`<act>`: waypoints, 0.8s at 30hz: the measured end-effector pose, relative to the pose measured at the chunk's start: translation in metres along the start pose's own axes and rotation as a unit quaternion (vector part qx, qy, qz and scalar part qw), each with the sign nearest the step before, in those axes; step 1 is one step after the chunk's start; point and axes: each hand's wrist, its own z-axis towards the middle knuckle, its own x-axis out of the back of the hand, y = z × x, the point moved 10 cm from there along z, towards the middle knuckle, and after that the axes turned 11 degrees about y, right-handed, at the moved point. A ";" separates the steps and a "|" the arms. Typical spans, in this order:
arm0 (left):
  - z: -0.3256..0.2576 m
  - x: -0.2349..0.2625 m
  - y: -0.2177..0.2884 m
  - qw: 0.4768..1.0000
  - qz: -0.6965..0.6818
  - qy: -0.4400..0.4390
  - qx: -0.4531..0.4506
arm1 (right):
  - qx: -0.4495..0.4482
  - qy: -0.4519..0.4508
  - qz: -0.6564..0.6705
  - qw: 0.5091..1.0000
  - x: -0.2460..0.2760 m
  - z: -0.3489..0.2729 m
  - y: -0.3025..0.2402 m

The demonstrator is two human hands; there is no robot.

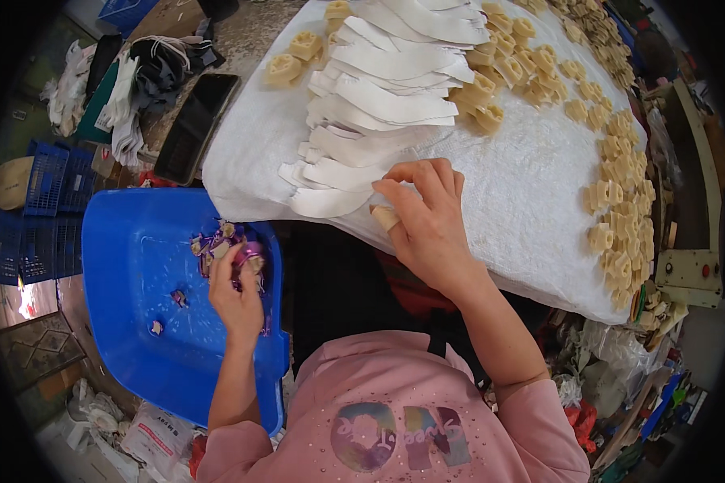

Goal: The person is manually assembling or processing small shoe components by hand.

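Observation:
My left hand (238, 302) reaches into a blue plastic bin (121, 258) on the left. Its fingers close around a shiny purple-and-beige piece (252, 251), slightly blurred, above a small heap of similar pieces. On the white cloth-covered surface (524, 201), my right hand (427, 221) is at the nearest end of a row of overlapping white curved strips (387, 92). Index finger and thumb are apart beside the nearest strip (330, 201), while the other fingers curl. A beige wrap (385, 217) covers part of the thumb. No held object shows in the right hand.
Beige moulded pieces (507, 60) lie heaped beyond the strips, with more (620, 217) along the right edge. A dark phone (196, 127) lies left of the cloth, near gloves (121, 101). Blue crates (48, 181) stand far left. Plastic bags (157, 435) lie below the bin.

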 end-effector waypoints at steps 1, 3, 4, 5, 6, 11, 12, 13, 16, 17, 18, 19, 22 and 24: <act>-0.001 0.006 -0.017 1.000 0.027 0.005 0.016 | 0.003 -0.001 0.002 1.000 -0.002 0.003 0.000; 0.000 0.016 -0.023 0.993 0.116 0.031 -0.016 | 0.005 0.037 -0.019 0.999 0.004 0.011 0.003; 0.001 0.020 -0.018 0.976 0.204 0.054 -0.050 | 0.007 0.035 -0.019 0.999 0.005 0.014 0.002; 0.003 0.018 -0.015 0.977 0.202 0.056 -0.047 | 0.011 0.041 -0.041 0.998 0.007 0.018 0.001; 0.010 0.019 -0.002 0.984 0.154 0.070 -0.051 | 0.016 0.047 -0.058 0.997 0.008 0.022 -0.001; 0.029 -0.013 0.067 0.993 0.002 0.046 -0.111 | 0.092 0.081 -0.151 0.981 -0.002 0.040 -0.027; 0.031 -0.025 0.089 0.985 -0.018 0.029 -0.166 | 0.107 0.077 -0.153 0.979 -0.007 0.044 -0.030; 0.032 -0.031 0.110 0.974 -0.037 0.014 -0.223 | 0.110 0.078 -0.153 0.979 -0.010 0.051 -0.033; 0.050 -0.043 0.119 0.985 -0.082 0.023 -0.151 | 0.140 0.040 -0.211 0.967 -0.033 0.067 -0.038; 0.053 -0.048 0.121 0.985 -0.084 0.023 -0.152 | 0.140 0.041 -0.213 0.966 -0.037 0.070 -0.039; 0.058 -0.050 0.115 0.988 -0.088 0.036 -0.121 | 0.136 0.010 -0.234 0.963 -0.050 0.072 -0.036; 0.061 -0.050 0.109 0.990 -0.092 0.049 -0.090 | 0.132 -0.021 -0.255 0.958 -0.060 0.071 -0.031; 0.064 -0.050 0.102 0.991 -0.106 0.046 -0.070 | 0.139 0.035 -0.155 0.977 -0.046 0.071 -0.036; 0.067 -0.049 0.102 0.991 -0.102 0.039 -0.074 | 0.143 0.056 -0.109 0.982 -0.031 0.067 -0.036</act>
